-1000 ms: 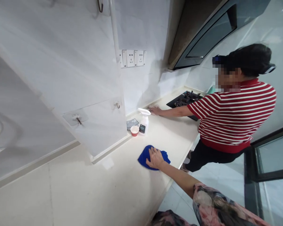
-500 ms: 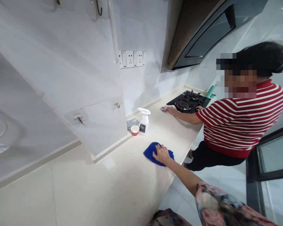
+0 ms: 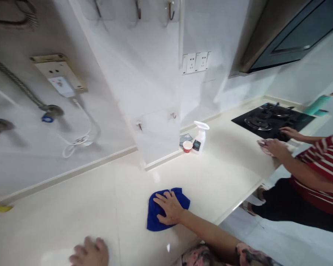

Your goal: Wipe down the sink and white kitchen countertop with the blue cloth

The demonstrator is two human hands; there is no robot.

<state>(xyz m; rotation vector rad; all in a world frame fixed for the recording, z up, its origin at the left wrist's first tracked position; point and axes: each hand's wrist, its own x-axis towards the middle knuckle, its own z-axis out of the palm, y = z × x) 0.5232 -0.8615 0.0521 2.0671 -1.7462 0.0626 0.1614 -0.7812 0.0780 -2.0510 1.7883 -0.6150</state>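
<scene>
Under my right hand (image 3: 170, 210) lies a blue cloth (image 3: 154, 218), spread on the cream countertop (image 3: 222, 173). The fingers are apart and press down on the cloth, holding it against the surface. At the bottom edge, my left hand (image 3: 90, 253) is partly in view and somewhat blurred, over the counter to the left of the cloth. Its fingers are a little apart with nothing seen in them. Beyond the cloth, by the wall corner, a white spray bottle (image 3: 199, 139) stands upright beside a small red and white cup (image 3: 187, 146).
A grey packet (image 3: 185, 139) leans behind the cup. To the right, a co-worker's hand (image 3: 277, 148) presses a patterned cloth (image 3: 263, 143) near the black gas stove (image 3: 266, 120). The counter's front edge (image 3: 238, 205) runs past my right arm. A yellow object (image 3: 0, 208) lies far left.
My view has swung left. My right hand has drawn the blue cloth left and nearer to me. My left hand has come into view. The co-worker's hand and cloth have moved toward the counter's front edge.
</scene>
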